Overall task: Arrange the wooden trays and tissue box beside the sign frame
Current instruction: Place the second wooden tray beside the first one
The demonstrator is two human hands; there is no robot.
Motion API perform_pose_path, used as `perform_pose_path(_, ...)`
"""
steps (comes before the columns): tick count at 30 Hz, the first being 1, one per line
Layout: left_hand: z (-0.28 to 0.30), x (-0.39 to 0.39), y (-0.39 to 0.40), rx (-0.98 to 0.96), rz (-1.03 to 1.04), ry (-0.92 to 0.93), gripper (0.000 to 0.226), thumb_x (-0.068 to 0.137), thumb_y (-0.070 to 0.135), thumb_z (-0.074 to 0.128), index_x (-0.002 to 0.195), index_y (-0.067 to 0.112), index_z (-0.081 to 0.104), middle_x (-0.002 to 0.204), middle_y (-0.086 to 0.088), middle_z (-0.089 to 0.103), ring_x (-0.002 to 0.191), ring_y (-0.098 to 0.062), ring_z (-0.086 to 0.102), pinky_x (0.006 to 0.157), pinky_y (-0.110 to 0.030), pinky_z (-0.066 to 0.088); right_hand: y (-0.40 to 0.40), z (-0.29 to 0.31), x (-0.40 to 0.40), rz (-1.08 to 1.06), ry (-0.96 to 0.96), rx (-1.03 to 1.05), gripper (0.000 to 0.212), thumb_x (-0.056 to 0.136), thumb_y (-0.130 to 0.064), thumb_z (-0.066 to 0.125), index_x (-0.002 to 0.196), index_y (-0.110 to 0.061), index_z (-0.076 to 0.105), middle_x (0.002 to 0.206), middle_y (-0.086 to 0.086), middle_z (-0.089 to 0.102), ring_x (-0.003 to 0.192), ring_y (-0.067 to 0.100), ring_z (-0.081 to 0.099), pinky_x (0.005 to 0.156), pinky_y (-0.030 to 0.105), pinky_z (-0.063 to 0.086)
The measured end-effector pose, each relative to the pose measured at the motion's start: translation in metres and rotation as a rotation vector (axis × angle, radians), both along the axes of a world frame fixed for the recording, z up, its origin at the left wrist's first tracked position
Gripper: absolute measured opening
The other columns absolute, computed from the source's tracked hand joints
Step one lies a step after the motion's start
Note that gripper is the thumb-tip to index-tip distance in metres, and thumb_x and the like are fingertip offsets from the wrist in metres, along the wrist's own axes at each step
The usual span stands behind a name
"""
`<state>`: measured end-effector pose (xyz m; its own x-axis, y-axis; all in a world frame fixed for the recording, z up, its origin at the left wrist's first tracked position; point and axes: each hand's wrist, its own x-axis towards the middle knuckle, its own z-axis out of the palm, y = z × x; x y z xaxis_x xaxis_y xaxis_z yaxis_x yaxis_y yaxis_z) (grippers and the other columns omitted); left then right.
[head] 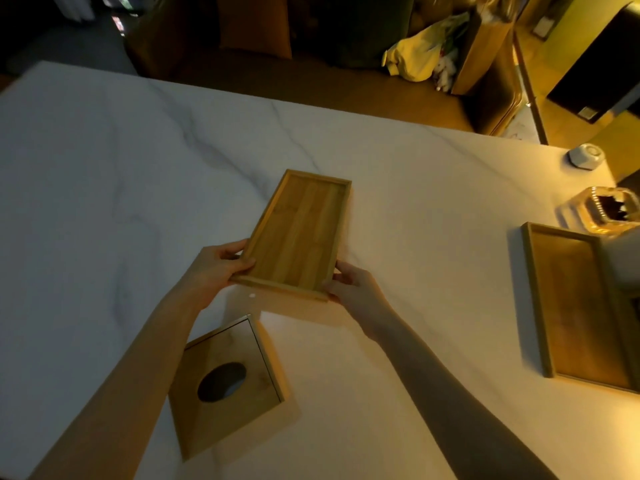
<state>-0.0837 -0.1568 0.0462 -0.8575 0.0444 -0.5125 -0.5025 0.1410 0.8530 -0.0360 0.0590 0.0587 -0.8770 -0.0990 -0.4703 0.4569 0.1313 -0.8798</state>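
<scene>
A small rectangular wooden tray (pixel 298 233) is held a little above the marble table (pixel 104 174), tilted, its long side pointing away from me. My left hand (pixel 214 268) grips its near left corner and my right hand (pixel 353 285) grips its near right corner. A square wooden tissue box (pixel 221 382) with a round hole in its top stands on the table near me, under my left forearm. A second, larger wooden tray (pixel 571 306) lies flat at the right edge of the view. I see no sign frame that I can tell for sure.
A lit glass jar-like object (pixel 602 209) stands behind the right tray, and a small white faceted cup (pixel 587 155) sits near the table's far right corner. A pale object (pixel 623 258) overlaps the right tray's far corner. Beyond the table are a sofa, a yellow bag and a paper bag.
</scene>
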Motion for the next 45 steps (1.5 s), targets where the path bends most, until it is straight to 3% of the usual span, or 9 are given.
perform_pose_path(3, 0.009, 0.006, 0.018, 0.01, -0.011, 0.045, 0.045, 0.08, -0.002, 0.056, 0.123, 0.01, 0.049, 0.092, -0.006, 0.065, 0.07, -0.01, 0.068, 0.062, -0.015, 0.056, 0.021, 0.012, 0.008, 0.015, 0.035, -0.021, 0.039, 0.088, -0.001, 0.049, 0.125, -0.014, 0.049, 0.086, -0.006, 0.06, 0.086, 0.013, 0.058, 0.096, 0.038, 0.047)
perform_pose_path(8, 0.024, 0.019, 0.051, 0.019, -0.036, 0.106, 0.047, 0.081, 0.002, 0.057, 0.125, 0.013, 0.048, 0.098, -0.007, 0.064, 0.088, -0.018, 0.063, 0.073, -0.024, 0.055, 0.052, 0.025, 0.023, 0.007, 0.066, 0.037, 0.042, 0.091, -0.006, 0.048, 0.132, -0.014, 0.042, 0.091, -0.012, 0.057, 0.086, 0.006, 0.057, 0.085, 0.024, 0.046)
perform_pose_path(13, 0.034, 0.029, 0.087, 0.04, -0.065, 0.132, 0.047, 0.081, 0.002, 0.057, 0.125, 0.013, 0.048, 0.1, -0.009, 0.064, 0.093, -0.023, 0.063, 0.08, -0.03, 0.052, 0.085, 0.035, 0.038, -0.015, 0.092, 0.067, 0.046, 0.092, -0.009, 0.048, 0.135, -0.015, 0.037, 0.099, -0.009, 0.057, 0.095, 0.009, 0.056, 0.091, 0.027, 0.044)
perform_pose_path(17, 0.036, 0.038, 0.117, 0.04, -0.094, 0.154, 0.046, 0.081, -0.001, 0.056, 0.125, 0.013, 0.048, 0.106, -0.013, 0.064, 0.098, -0.028, 0.062, 0.09, -0.041, 0.05, 0.114, 0.036, 0.051, -0.046, 0.098, 0.102, 0.047, 0.092, -0.008, 0.047, 0.136, -0.015, 0.035, 0.119, 0.005, 0.057, 0.109, 0.02, 0.054, 0.102, 0.04, 0.043)
perform_pose_path(24, 0.027, 0.049, 0.168, 0.013, -0.145, 0.157, 0.047, 0.082, -0.002, 0.055, 0.126, 0.012, 0.046, 0.102, -0.009, 0.063, 0.099, -0.028, 0.06, 0.092, -0.043, 0.048, 0.155, 0.033, 0.07, -0.135, 0.082, 0.164, 0.046, 0.093, -0.008, 0.045, 0.136, -0.017, 0.036, 0.108, -0.002, 0.054, 0.086, 0.009, 0.055, 0.089, 0.03, 0.043)
perform_pose_path(28, 0.019, 0.053, 0.195, -0.021, -0.2, 0.157, 0.044, 0.084, 0.002, 0.054, 0.126, 0.014, 0.047, 0.102, -0.006, 0.063, 0.095, -0.024, 0.061, 0.092, -0.041, 0.049, 0.178, 0.024, 0.078, -0.176, 0.054, 0.19, 0.044, 0.093, -0.006, 0.044, 0.135, -0.017, 0.038, 0.106, -0.002, 0.054, 0.091, 0.012, 0.054, 0.093, 0.034, 0.044)
perform_pose_path(35, -0.001, 0.059, 0.236, -0.062, -0.25, 0.13, 0.044, 0.084, 0.003, 0.054, 0.125, 0.016, 0.048, 0.105, -0.006, 0.063, 0.097, -0.024, 0.06, 0.092, -0.04, 0.049, 0.214, 0.003, 0.087, -0.246, -0.023, 0.214, 0.043, 0.092, -0.002, 0.045, 0.133, -0.013, 0.041, 0.109, 0.002, 0.057, 0.097, 0.017, 0.055, 0.086, 0.03, 0.045)
perform_pose_path(45, -0.029, 0.057, 0.268, -0.079, -0.23, 0.024, 0.046, 0.08, -0.002, 0.058, 0.123, 0.01, 0.049, 0.112, -0.015, 0.063, 0.097, -0.025, 0.061, 0.096, -0.042, 0.046, 0.24, -0.029, 0.094, -0.307, -0.1, 0.205, 0.043, 0.092, -0.004, 0.046, 0.134, -0.012, 0.04, 0.11, 0.003, 0.056, 0.1, 0.02, 0.054, 0.086, 0.031, 0.046)
